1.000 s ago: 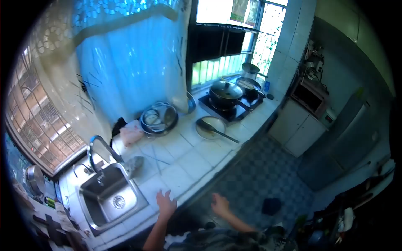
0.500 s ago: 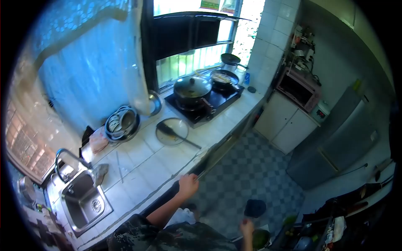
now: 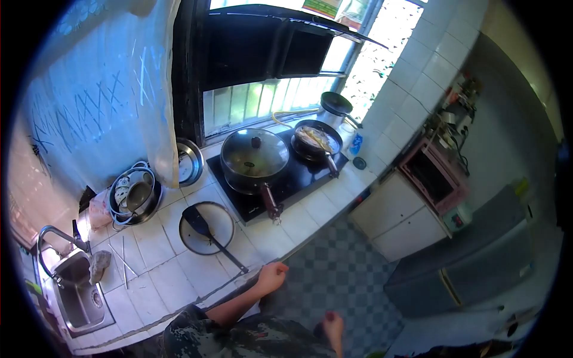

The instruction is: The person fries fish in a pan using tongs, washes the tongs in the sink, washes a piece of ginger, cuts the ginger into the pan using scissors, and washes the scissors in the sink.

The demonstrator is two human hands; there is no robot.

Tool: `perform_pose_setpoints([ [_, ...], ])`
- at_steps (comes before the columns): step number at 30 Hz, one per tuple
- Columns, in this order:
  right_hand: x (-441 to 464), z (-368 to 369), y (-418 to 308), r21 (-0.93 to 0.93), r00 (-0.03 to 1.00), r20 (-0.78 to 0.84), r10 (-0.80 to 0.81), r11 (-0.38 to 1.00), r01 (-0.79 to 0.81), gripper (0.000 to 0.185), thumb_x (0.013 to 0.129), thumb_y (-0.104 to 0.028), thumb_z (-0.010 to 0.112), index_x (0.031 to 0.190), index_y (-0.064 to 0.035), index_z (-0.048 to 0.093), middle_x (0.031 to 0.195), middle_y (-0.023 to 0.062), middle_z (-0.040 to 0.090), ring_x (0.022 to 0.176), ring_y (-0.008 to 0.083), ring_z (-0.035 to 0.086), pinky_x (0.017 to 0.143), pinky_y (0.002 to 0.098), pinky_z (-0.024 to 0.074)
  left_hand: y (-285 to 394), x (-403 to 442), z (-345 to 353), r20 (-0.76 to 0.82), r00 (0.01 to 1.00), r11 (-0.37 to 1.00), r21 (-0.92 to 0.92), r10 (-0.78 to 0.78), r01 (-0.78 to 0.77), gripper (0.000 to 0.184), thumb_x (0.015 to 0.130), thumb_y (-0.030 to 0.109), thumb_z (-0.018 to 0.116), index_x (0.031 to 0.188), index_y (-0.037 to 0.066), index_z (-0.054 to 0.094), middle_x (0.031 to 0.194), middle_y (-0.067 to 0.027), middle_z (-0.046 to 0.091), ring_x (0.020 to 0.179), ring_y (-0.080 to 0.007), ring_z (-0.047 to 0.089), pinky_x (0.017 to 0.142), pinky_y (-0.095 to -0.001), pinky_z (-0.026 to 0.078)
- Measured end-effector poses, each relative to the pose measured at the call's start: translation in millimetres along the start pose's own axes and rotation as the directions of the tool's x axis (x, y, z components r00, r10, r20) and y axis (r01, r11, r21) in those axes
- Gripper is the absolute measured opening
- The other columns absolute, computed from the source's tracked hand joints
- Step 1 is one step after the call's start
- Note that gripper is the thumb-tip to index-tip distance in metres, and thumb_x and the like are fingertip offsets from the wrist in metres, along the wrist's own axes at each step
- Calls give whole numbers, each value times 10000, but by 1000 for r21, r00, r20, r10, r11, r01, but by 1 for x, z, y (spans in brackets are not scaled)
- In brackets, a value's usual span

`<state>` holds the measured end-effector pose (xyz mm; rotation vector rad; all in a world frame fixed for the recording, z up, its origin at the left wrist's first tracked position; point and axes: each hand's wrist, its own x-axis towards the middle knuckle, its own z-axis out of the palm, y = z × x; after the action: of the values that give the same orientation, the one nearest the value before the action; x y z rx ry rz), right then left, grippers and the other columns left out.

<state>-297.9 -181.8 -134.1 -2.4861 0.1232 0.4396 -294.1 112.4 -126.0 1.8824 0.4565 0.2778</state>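
Note:
My left hand (image 3: 273,277) hangs loosely closed by the counter's front edge, with nothing visible in it. My right hand (image 3: 332,327) is low over the floor, its fingers curled and nothing plainly held. Nearest my left hand, a black spatula (image 3: 200,224) rests across a round plate (image 3: 222,240) on the tiled counter. Beyond, a lidded pan (image 3: 253,158) sits on the black cooktop (image 3: 239,203), its handle pointing towards me. To its right, a frying pan (image 3: 316,140) holds pale food with a yellowish stick-like utensil lying in it.
At left are a sink (image 3: 80,292), two chopsticks (image 3: 123,262), a grey cloth-like lump (image 3: 99,266) and a bowl of dishes (image 3: 136,194). A white cabinet (image 3: 391,212) carries a pink oven (image 3: 431,174); a grey fridge (image 3: 471,262) stands right of it. Checkered floor (image 3: 334,256) lies beside the counter.
My view has moved nearer the cooktop, which now looks larger. Both hands remain loosely closed; the right one has swung forward and left in view. Pans, plate and spatula stay in place.

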Motion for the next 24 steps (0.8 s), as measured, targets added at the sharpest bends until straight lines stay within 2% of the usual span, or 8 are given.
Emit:
perform_pose_setpoints([
  [2, 47, 7, 4, -144, 851, -220, -477, 879, 455, 267, 691, -166, 673, 931, -58, 628, 793, 111, 650, 721, 288, 620, 706, 374, 482, -3, 25, 9, -50, 998, 998, -57, -23, 20, 184, 741, 68, 546, 895, 20, 634, 887, -123, 645, 849, -238, 620, 764, -319, 481],
  [3, 66, 6, -2, -142, 833, -175, -525, 850, 507, 305, 705, -164, 675, 967, -24, 607, 830, 125, 645, 715, 271, 624, 660, 342, 494, -4, 34, 9, -68, 997, 996, -84, -42, 36, 175, 777, 69, 533, 917, 7, 619, 870, -114, 643, 840, -211, 617, 762, -310, 476],
  [7, 119, -2, -76, 261, 937, 202, -285, 938, 228, 209, 768, -130, 631, 934, -4, 611, 786, 112, 647, 716, 167, 615, 656, 283, 484, 0, 57, -18, -367, 896, 957, -235, -250, 171, 163, 838, 110, 502, 937, 13, 588, 852, -131, 624, 792, -226, 600, 730, -313, 467],
  [9, 161, 12, -108, 383, 863, 183, -471, 842, 379, 177, 780, -122, 618, 915, -8, 613, 759, 97, 644, 696, 153, 608, 646, 281, 481, -3, 63, -40, -474, 822, 913, -386, -316, 129, 145, 849, 64, 477, 931, 2, 579, 822, -111, 619, 769, -165, 581, 717, -265, 459],
  [13, 214, 19, -260, 302, 533, 165, -830, 557, 774, 162, 791, -110, 598, 940, -45, 592, 706, 107, 593, 637, 214, 582, 587, 306, 456, -1, 63, -63, -541, 738, 846, -529, -402, 73, 130, 841, 15, 478, 930, -12, 569, 819, -85, 615, 779, -137, 577, 733, -243, 451],
  [16, 232, 25, -396, 476, 304, 123, -945, 325, 817, 184, 767, -104, 607, 948, -78, 583, 724, 112, 588, 667, 278, 578, 608, 344, 462, 28, 64, -51, -607, 629, 813, -578, -486, 71, 116, 837, 11, 491, 921, -13, 568, 812, -73, 610, 774, -130, 573, 735, -239, 449],
  [19, 258, 45, -510, 178, 109, 129, -986, 131, 975, 378, 769, -163, 590, 1125, -115, 474, 954, 169, 555, 834, 366, 582, 684, 429, 486, 41, 61, -21, -683, 524, 798, -603, -509, -10, 112, 836, 1, 493, 915, -15, 571, 813, -69, 611, 778, -126, 571, 735, -235, 446],
  [24, 272, 78, -609, -212, 212, 590, -779, 104, 972, 459, 795, -464, 555, 1053, -85, 562, 1046, 168, 607, 1001, 340, 572, 820, 432, 456, 44, 34, 10, -789, 339, 847, -529, -513, 50, 117, 812, 7, 522, 912, -14, 580, 788, -65, 618, 757, -118, 586, 715, -239, 460],
])
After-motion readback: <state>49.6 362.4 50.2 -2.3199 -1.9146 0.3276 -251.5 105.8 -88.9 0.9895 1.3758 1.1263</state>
